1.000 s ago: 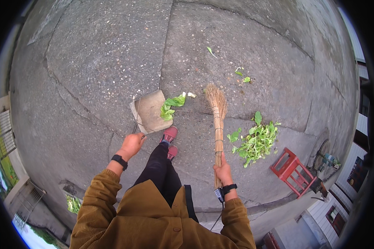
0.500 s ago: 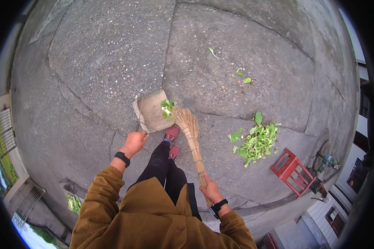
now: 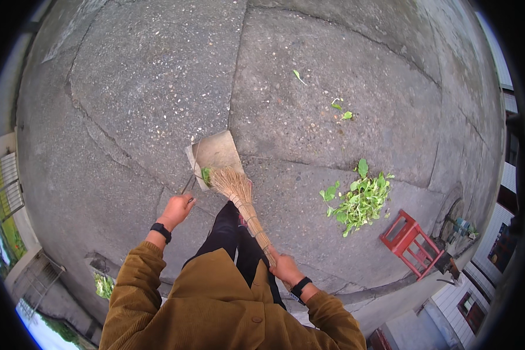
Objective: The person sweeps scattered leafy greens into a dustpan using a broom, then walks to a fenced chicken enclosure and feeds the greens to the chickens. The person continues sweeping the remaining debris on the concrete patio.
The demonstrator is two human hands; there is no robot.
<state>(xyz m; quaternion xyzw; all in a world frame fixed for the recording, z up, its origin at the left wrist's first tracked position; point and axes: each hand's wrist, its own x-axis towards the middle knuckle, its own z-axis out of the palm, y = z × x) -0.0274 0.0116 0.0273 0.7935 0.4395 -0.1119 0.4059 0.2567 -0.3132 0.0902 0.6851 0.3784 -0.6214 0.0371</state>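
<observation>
My left hand [image 3: 177, 210] is closed round the thin wire handle of a flat beige dustpan [image 3: 220, 153], which rests on the concrete in front of my feet. In my right hand [image 3: 286, 269] is the lower end of a straw broom [image 3: 246, 210], bound with ties along its length. The broom's bristles lie over the dustpan's near part and press against some green leaves [image 3: 206, 175] on it. Those leaves are mostly hidden by the bristles, and so are my shoes.
A heap of green leaves [image 3: 363, 198] lies on the concrete to the right. Beyond it are a few loose leaves [image 3: 347, 115] and a single leaf [image 3: 299, 77]. A red plastic stool [image 3: 410, 244] stands at the right. More greens [image 3: 104, 285] lie at the lower left.
The broom's bristles have swung left onto the dustpan, pushing the leaves from its right edge to its left side. My left hand has shifted slightly left and nearer.
</observation>
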